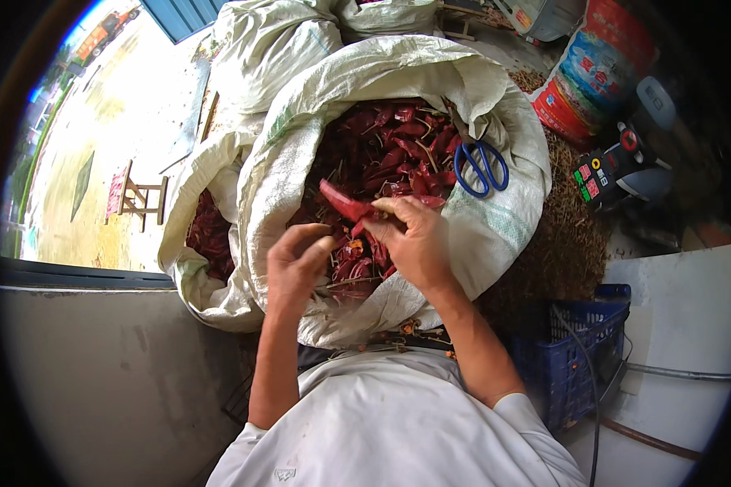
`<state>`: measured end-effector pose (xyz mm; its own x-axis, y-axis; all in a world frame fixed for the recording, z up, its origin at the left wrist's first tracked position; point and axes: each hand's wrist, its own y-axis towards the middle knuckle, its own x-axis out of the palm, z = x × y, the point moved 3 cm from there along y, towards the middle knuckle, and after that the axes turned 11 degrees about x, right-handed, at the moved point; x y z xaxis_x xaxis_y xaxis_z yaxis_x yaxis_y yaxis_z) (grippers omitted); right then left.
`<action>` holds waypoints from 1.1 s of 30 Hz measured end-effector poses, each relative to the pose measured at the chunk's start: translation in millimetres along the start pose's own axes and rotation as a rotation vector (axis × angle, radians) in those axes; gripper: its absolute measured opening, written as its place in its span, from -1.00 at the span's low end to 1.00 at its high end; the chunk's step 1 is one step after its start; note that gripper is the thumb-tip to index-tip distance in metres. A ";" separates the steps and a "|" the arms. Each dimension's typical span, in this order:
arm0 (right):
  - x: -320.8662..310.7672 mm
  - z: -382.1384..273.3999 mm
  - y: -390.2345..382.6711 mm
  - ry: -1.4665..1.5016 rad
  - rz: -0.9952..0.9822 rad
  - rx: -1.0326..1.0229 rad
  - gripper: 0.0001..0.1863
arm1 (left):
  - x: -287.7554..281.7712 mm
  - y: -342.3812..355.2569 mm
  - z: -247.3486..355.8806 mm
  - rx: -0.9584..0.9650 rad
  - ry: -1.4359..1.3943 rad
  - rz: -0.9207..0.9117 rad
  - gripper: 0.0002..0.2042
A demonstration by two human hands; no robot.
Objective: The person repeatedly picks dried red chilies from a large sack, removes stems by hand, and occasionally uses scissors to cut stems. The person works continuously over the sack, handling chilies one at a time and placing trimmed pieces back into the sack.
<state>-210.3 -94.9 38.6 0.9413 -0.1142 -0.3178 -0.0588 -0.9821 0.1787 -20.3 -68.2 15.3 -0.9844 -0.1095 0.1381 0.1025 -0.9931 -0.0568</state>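
A big white woven sack [512, 227] with a rolled rim holds many dried red chili peppers [382, 138]. My right hand [414, 243] pinches a long red pepper [341, 196] over the middle of the sack. My left hand [296, 260] is just to its left, above the peppers, with curled fingers and thumb close together; whatever may be between them is too small to make out. Blue-handled scissors [481, 169] lie on the right side of the sack, their blades pointing up toward the back.
A smaller sack of peppers [207, 292] stands left, more white sacks [276, 40] behind. At right are a red-blue bag [585, 81], a dark machine [617, 174], a blue crate [552, 365] and a cable. A wooden stool [138, 195] stands outside at left, beyond a low wall [97, 373].
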 end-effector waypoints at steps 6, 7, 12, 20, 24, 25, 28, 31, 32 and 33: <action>12.2 2.3 -26.7 -0.168 -0.055 -0.183 -0.83 | 16.5 -3.4 -4.7 -0.106 -0.289 -0.108 -0.74; 12.7 0.4 -29.0 -0.142 -0.059 -0.216 -0.84 | 14.7 -4.0 -4.7 -0.101 -0.338 -0.072 -0.76; 4.4 10.4 -41.0 0.212 -0.284 0.193 -0.83 | 1.8 -3.3 -13.3 -0.130 -0.534 -0.003 -0.83; 10.5 13.5 -48.3 0.045 -0.333 0.131 -0.66 | 17.7 -27.5 -25.0 -0.158 -0.619 0.041 -0.76; 10.2 9.4 -54.7 0.289 -0.442 0.197 -0.58 | 8.6 -35.2 -36.7 -0.129 -0.750 -0.162 -0.78; 7.3 12.8 -59.2 0.375 -0.532 0.293 -0.55 | 6.6 -38.4 -33.9 -0.105 -0.698 -0.173 -0.79; 2.4 14.6 -60.5 0.206 -0.464 0.255 -0.50 | 7.0 -48.2 -34.4 -0.144 -0.600 -0.135 -0.78; -3.0 13.5 -64.3 0.130 -0.517 0.197 -0.53 | 3.4 -56.6 -35.8 -0.139 -0.467 -0.177 -0.75; -3.5 13.9 -66.5 0.135 -0.541 0.203 -0.53 | 0.9 -59.9 -36.2 -0.145 -0.397 -0.193 -0.73; -3.7 12.0 -67.8 0.112 -0.529 0.191 -0.53 | -2.7 -64.6 -34.6 -0.143 -0.312 -0.156 -0.64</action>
<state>-213.8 -29.7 16.5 0.8879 0.4063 -0.2155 0.3804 -0.9122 -0.1524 -29.3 -2.3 -15.6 -0.8933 0.0138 0.4493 -0.0884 -0.9854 -0.1455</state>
